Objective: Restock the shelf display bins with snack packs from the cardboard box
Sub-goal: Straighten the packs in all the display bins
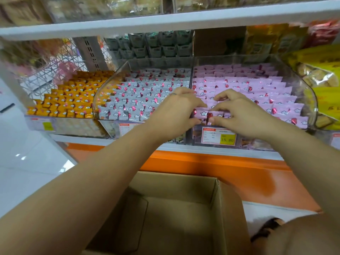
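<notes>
From my head camera, both of my hands are out in front of me at the near edge of the clear bin point(311, 100) that holds the pink packs point(257, 89). My left hand point(176, 111) has its fingers curled, thumb underneath, gripping pink packs at the bin's front corner, right by the divider. My right hand point(242, 115) sits just beside it, fingertips almost touching the left's, with forefinger and thumb pinching pink packs in the front row. The rest of the pink packs stand in neat tiered rows beyond my right hand.

Beyond and outward of my left hand lie the white packs point(139, 96) in the neighbouring bin, and further out that way the orange packs point(73, 92). Just under my right hand, a price tag point(219, 136) is fixed to the bin's front. Outward of my right hand are yellow bags point(323, 70).

Below my forearms, nearer my body, the cardboard box point(217, 208) stands open, its brown floor showing. An orange ledge point(230, 173) runs between the box and my hands.
</notes>
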`<action>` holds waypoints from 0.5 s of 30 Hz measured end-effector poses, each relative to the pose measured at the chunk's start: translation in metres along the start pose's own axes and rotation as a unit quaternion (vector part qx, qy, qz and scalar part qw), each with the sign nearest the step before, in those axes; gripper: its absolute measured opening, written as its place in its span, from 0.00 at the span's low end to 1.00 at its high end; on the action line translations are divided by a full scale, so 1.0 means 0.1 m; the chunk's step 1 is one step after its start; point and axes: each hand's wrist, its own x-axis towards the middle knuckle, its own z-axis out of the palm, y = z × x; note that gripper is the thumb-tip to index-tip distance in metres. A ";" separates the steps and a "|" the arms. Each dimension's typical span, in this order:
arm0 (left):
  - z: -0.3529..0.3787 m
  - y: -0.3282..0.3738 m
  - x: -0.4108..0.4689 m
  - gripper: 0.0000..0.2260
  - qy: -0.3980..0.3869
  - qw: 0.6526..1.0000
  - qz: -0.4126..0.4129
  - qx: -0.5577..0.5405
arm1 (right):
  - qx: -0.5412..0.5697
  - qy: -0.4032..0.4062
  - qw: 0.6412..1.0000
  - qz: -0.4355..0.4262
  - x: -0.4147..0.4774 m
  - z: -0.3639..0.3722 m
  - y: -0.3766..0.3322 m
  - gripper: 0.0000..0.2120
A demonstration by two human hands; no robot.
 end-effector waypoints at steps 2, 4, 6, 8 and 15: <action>0.02 -0.02 -0.03 0.18 0.006 1.000 0.004 -0.004 | -0.001 -0.004 1.000 -0.003 0.00 0.01 0.01 0.20; 0.01 -0.04 -0.05 0.16 0.008 1.000 0.014 0.008 | 0.001 -0.003 1.000 -0.006 0.01 0.00 0.01 0.20; 0.00 -0.07 -0.07 0.15 0.007 0.999 0.023 0.031 | 0.003 -0.002 1.000 -0.006 0.01 -0.01 0.01 0.19; -0.02 -0.08 -0.07 0.15 0.001 0.998 0.028 0.052 | 0.007 -0.005 1.000 -0.005 0.01 -0.01 -0.01 0.19; 0.01 -0.08 0.05 0.15 -0.005 0.997 0.008 0.082 | 0.014 0.000 1.000 0.000 0.03 -0.01 -0.03 0.19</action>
